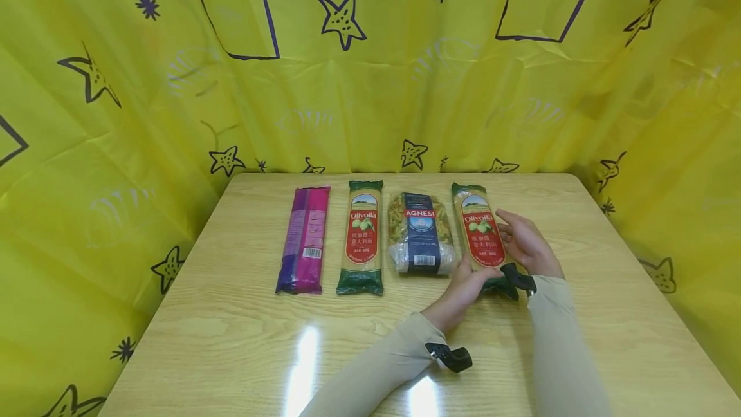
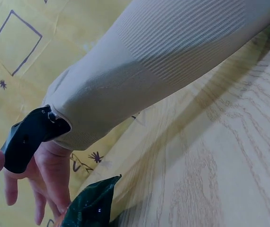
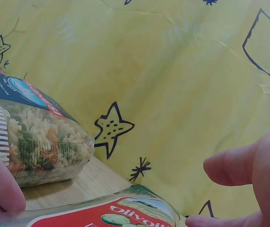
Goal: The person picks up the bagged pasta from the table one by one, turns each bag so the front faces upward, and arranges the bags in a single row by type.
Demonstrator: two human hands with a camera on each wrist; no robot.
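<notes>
On the right of the row lies a spaghetti pack (image 1: 480,230) with green ends and a red label, slightly slanted. My left hand (image 1: 460,291) touches its left edge, thumb stretched over the lower part. Along the right edge is my right hand (image 1: 527,243), its fingers spread and loosely bent. In the right wrist view the same spaghetti pack (image 3: 106,215) lies between fingertips from both sides. The left wrist view shows its green end (image 2: 90,205) below the right hand (image 2: 49,175).
Left of it lie an Agnesi pasta bag (image 1: 421,233), a second spaghetti pack (image 1: 363,237) and a pink and purple pack (image 1: 303,240). They rest on a wooden table (image 1: 231,340). A yellow curtain (image 1: 370,101) with drawn stars hangs behind and at both sides.
</notes>
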